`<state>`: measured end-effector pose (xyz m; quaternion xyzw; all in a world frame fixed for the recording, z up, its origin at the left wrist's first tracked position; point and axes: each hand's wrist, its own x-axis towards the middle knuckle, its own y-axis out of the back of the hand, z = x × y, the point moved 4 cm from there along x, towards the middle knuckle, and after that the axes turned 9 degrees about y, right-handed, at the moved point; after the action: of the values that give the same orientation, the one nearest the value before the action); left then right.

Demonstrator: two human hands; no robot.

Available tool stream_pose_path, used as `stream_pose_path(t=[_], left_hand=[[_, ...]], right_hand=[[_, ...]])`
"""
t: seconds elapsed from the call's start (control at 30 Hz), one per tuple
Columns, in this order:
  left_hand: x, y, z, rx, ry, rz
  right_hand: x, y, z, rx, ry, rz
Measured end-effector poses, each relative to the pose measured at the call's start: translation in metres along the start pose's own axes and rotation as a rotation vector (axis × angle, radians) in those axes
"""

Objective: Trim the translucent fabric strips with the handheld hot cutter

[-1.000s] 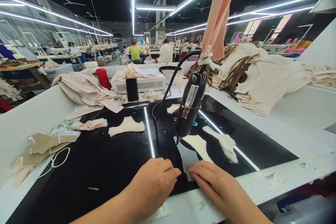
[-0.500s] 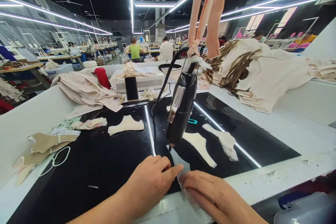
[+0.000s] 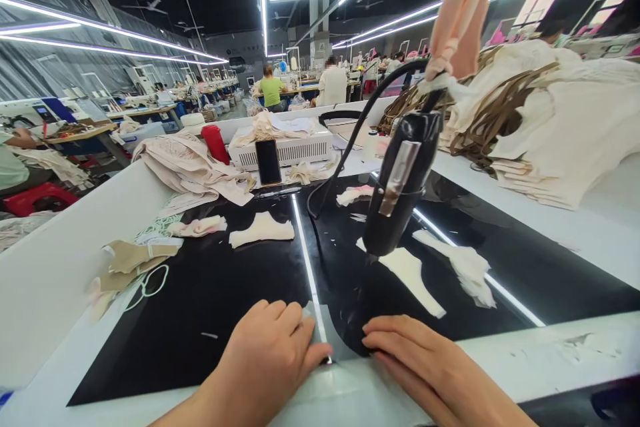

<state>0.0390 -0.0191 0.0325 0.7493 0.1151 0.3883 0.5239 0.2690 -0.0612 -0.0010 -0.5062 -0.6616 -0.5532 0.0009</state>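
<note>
Both hands lie flat, fingers together and extended, pressing on a piece of black fabric [image 3: 350, 307] at the near edge of the surface [image 3: 550, 353]; neither grips anything. The left hand [image 3: 267, 353] rests on the fabric just left of a bright reflected light line, the right hand [image 3: 420, 363] on the fabric's curved near edge to the right, with a narrow gap between them. The fabric is dark, smooth and glossy, almost matching the black mat beneath it, and its near edge curves round toward the white rim of the surface. Above it hangs a black handheld cutting tool [image 3: 400, 180], suspended by peach-coloured cloth strips [image 3: 463, 7], its tip pointing down over the fabric. Cream cut pieces [image 3: 413, 273] lie on the mat beyond the right hand, and a tall stack of cream cloth [image 3: 550, 120] stands toward the far right corner.
</note>
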Motion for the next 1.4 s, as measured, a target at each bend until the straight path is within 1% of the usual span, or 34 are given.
stream_pose_path(t=[0.1,0.17,0.23,0.37,0.47,0.57,0.63,0.73,0.83,0.97,1.03,1.17,1.27,1.4], left_hand=[[0.003,0.003,-0.009,0.054,0.062,-0.052],[0.008,0.002,-0.015,0.034,0.114,-0.1],[0.015,-0.002,-0.019,-0.074,0.165,-0.167],[0.025,-0.016,-0.023,-0.36,0.253,-0.305],[0.025,-0.025,-0.025,-0.48,0.297,-0.368],[0.022,-0.026,-0.027,-0.551,0.323,-0.381],[0.021,-0.024,-0.029,-0.583,0.36,-0.392],[0.02,-0.018,-0.033,-0.656,0.466,-0.43],[0.02,-0.014,-0.038,-0.799,0.593,-0.477],[0.019,-0.017,-0.042,-1.024,0.714,-0.519],[0.017,-0.019,-0.044,-1.071,0.737,-0.53],[0.016,-0.019,-0.047,-1.044,0.738,-0.531],[0.017,-0.018,-0.046,-1.069,0.728,-0.551],[0.018,-0.02,-0.045,-1.128,0.75,-0.587]], right_hand=[[0.002,0.001,-0.002,-0.061,0.008,-0.017],[0.004,0.002,-0.003,-0.1,0.016,-0.035],[0.005,0.002,-0.004,-0.129,0.035,-0.051],[0.006,-0.003,-0.005,-0.146,0.054,-0.068],[0.005,-0.008,-0.004,-0.147,0.043,-0.056],[0.006,-0.01,-0.003,-0.16,0.033,-0.006],[0.009,-0.014,-0.002,-0.159,0.01,0.003],[0.015,-0.021,0.001,-0.144,-0.033,-0.016],[0.019,-0.029,0.004,-0.129,-0.077,-0.003],[0.021,-0.038,0.01,-0.075,-0.152,-0.044],[0.021,-0.04,0.011,-0.043,-0.196,-0.049],[0.022,-0.04,0.007,0.008,-0.272,-0.023],[0.023,-0.039,0.005,0.027,-0.281,-0.024],[0.024,-0.039,0.005,0.011,-0.283,0.0]])
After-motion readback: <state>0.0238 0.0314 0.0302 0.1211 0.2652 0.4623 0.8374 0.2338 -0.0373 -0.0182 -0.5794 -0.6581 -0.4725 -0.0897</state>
